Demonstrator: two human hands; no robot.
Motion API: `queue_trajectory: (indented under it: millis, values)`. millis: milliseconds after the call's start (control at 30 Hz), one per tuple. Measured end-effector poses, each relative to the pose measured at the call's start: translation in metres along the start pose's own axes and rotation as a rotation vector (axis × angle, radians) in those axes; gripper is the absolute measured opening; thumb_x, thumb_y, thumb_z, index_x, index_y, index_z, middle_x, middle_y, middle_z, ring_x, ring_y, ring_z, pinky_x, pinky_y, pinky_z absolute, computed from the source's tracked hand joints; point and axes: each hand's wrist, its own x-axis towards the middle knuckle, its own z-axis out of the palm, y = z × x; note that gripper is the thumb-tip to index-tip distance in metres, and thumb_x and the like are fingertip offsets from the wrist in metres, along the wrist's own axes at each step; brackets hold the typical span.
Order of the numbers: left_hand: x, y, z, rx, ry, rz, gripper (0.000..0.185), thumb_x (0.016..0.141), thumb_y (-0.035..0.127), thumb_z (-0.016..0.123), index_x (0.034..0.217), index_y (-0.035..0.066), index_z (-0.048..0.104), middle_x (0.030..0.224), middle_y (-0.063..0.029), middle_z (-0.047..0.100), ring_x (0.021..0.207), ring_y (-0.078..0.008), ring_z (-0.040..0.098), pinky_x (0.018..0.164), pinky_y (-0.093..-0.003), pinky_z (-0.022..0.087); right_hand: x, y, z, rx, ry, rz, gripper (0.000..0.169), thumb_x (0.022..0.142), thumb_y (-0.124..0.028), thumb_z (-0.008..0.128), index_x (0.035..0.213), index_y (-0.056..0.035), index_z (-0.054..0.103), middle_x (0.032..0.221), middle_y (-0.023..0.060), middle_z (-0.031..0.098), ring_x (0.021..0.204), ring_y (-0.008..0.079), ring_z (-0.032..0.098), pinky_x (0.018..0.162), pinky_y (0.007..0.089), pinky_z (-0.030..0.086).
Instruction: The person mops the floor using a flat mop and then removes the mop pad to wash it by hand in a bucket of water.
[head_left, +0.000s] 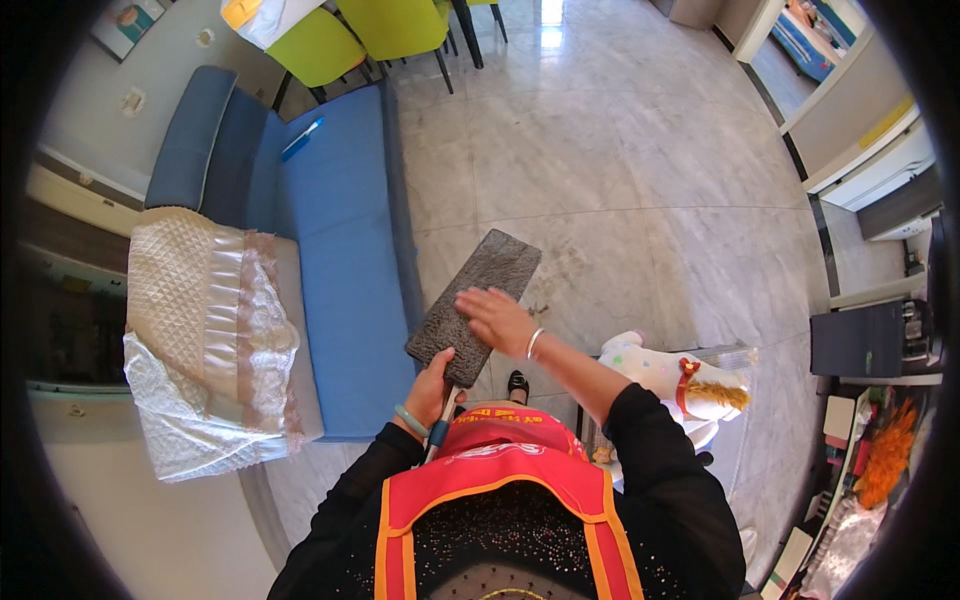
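A flat mop head with a dark grey textured pad (491, 262) is turned up in front of me, its pad side facing the camera. My left hand (431, 397) grips the mop at its near end, thumb on the pad's edge. From there the pole (448, 409) runs back towards my body. My right hand (499, 322) lies over the middle of the pad with its fingers out flat and holds nothing. Bits of dark debris (551, 289) are scattered on the tiled floor (570, 172) just beyond the pad.
A blue sofa (345, 255) with a quilted, lace-edged cover (187, 292) stands at left, a blue-handled brush (302, 139) on its seat. Green chairs (394, 30) are at the back. At right, a white plush toy (652, 371) lies on a low table (739, 442), near crowded shelves (847, 465).
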Motion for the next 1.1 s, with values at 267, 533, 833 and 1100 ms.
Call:
queue_trajectory:
  millis: [267, 533, 833, 1100]
  values:
    - [-0.016, -0.011, -0.002, 0.037, 0.008, 0.021, 0.024, 0.087, 0.03, 0.046, 0.094, 0.007, 0.05, 0.072, -0.0038, 0.054, 0.054, -0.0137, 0.049, 0.041, -0.0262, 0.038, 0.003, 0.18, -0.018, -0.153, -0.292, 0.467, 0.041, 0.089, -0.026, 0.034, 0.121, -0.0023, 0.044, 0.131, 0.0159, 0.038, 0.123, 0.0289, 0.033, 0.101, 0.0381, 0.027]
    - [0.014, 0.002, 0.005, 0.087, 0.104, 0.04, 0.024, 0.084, 0.031, 0.053, 0.096, 0.01, 0.052, 0.074, -0.0016, 0.058, 0.053, -0.0124, 0.053, 0.037, -0.0263, 0.043, 0.032, 0.135, -0.04, 0.142, 0.124, 0.414, 0.037, 0.088, -0.024, 0.04, 0.118, -0.0021, 0.047, 0.124, 0.0167, 0.045, 0.12, 0.0276, 0.037, 0.101, 0.0366, 0.027]
    - [0.039, 0.016, 0.013, 0.182, -0.184, 0.222, 0.028, 0.084, 0.033, 0.054, 0.102, 0.011, 0.052, 0.081, -0.001, 0.056, 0.064, -0.0096, 0.053, 0.045, -0.0242, 0.043, 0.032, -0.031, -0.021, 0.2, -0.147, -0.193, 0.048, 0.091, -0.03, 0.036, 0.13, -0.0038, 0.034, 0.137, 0.0131, 0.03, 0.129, 0.0251, 0.024, 0.105, 0.0376, 0.019]
    - [0.011, 0.031, 0.038, 0.199, -0.006, 0.275, 0.025, 0.084, 0.027, 0.056, 0.1, 0.008, 0.052, 0.081, -0.0019, 0.056, 0.06, -0.0105, 0.052, 0.044, -0.0239, 0.043, 0.088, 0.046, -0.05, 0.01, -0.124, -0.068, 0.049, 0.088, -0.034, 0.037, 0.128, -0.0058, 0.038, 0.137, 0.011, 0.032, 0.128, 0.0244, 0.027, 0.104, 0.0374, 0.021]
